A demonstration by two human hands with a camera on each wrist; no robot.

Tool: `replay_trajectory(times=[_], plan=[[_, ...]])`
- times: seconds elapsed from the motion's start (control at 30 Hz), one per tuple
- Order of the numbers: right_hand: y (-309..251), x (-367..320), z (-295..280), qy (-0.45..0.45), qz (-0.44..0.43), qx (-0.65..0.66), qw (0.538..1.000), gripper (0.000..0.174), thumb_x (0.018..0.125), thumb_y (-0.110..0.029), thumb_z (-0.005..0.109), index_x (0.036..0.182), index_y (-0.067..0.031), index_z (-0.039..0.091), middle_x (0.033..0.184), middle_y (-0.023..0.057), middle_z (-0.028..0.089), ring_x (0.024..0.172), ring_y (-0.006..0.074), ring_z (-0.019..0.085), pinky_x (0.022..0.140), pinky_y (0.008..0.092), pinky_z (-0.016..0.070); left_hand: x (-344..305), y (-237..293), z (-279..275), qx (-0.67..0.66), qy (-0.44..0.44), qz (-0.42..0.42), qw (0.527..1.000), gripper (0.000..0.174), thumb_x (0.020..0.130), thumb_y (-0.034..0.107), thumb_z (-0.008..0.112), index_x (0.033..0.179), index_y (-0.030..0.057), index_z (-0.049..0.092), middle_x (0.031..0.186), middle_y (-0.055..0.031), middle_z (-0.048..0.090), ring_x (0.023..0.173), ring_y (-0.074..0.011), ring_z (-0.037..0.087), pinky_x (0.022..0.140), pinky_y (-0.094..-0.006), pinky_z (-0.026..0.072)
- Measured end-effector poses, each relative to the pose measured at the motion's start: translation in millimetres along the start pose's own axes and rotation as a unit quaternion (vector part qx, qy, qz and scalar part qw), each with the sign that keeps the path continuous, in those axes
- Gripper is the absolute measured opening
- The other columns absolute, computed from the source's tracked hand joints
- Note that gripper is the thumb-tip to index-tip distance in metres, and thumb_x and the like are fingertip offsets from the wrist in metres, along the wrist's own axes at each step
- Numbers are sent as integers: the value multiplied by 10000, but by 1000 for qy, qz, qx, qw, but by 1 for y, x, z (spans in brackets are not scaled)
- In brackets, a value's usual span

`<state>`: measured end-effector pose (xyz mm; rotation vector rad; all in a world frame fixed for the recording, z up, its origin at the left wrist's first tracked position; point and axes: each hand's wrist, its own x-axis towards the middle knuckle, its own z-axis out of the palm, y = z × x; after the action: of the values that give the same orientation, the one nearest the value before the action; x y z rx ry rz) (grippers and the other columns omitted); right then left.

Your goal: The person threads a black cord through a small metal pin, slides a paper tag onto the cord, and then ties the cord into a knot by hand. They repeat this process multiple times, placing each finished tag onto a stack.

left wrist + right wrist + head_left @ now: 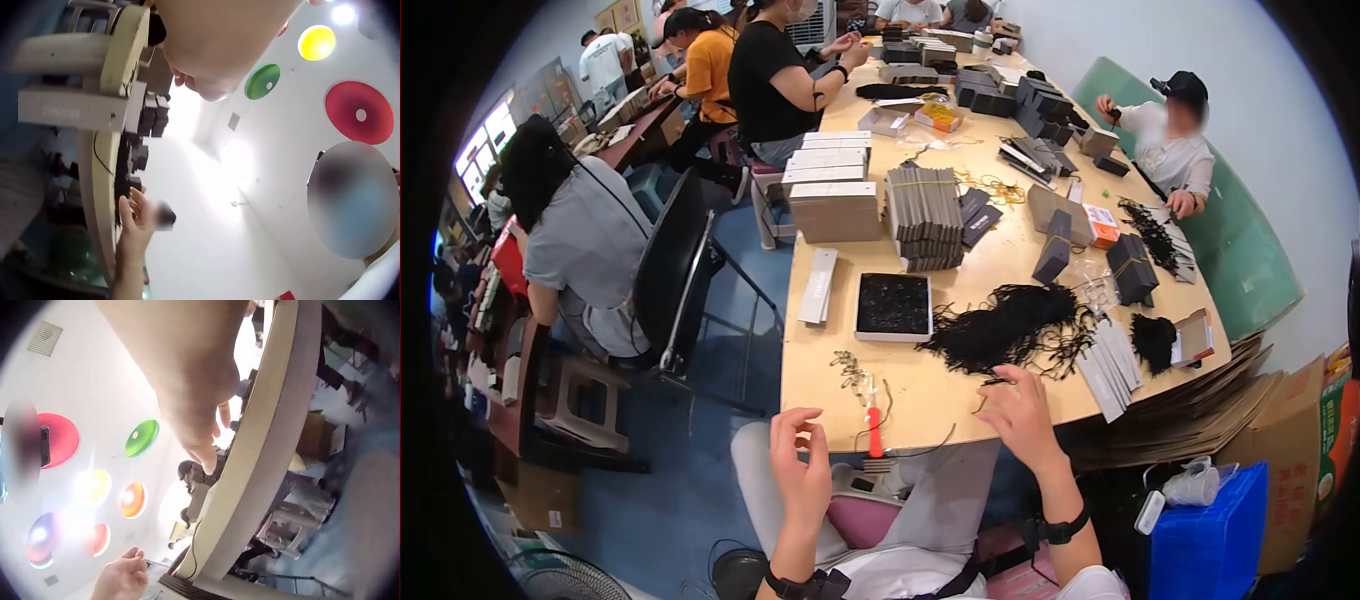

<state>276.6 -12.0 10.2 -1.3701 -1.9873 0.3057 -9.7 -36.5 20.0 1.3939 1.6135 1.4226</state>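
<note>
My left hand [802, 470] is raised in front of the table's near edge, its fingers loosely bent with nothing visible between them. Beside it, a red-handled tool [874, 430] lies at the table edge, above a stack of grey tags [878, 466] jutting out over my lap. My right hand [1022, 422] is over the near edge, fingertips right by a tangled pile of black cords [1010, 325]. The left wrist view shows its fingers [127, 209] spread apart from the thumb. A loose black cord [940, 442] trails over the edge between both hands.
A shallow box of black pieces [894, 306] sits beyond my hands, with white tags [818, 287] to its left and fanned tags [1108, 370] at right. Stacked tag bundles [924, 215] stand farther back. A person [1175, 140] sits across the right side; a blue bin [1208, 520] stands below.
</note>
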Motion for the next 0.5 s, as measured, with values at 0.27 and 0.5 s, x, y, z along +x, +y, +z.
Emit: replay_trajectory(times=[0.27, 0.5], plan=[[-38, 24, 57, 16, -11, 43, 999, 178, 754, -147, 705, 851, -29, 614, 871, 114, 549, 854, 297, 527, 762, 378, 430, -5, -32, -2, 115, -28, 79, 990, 111, 835, -25, 551, 937, -9, 595, 896, -108, 573, 709, -190, 593, 641, -282, 470], [-58, 57, 103, -23, 29, -15, 999, 151, 770, -118, 668, 851, -30, 575, 863, 106, 537, 853, 296, 525, 757, 391, 429, 35, -25, 15, 208, -45, 53, 976, 150, 836, 95, 612, 982, 60, 616, 940, -65, 592, 717, -194, 622, 622, -308, 483]])
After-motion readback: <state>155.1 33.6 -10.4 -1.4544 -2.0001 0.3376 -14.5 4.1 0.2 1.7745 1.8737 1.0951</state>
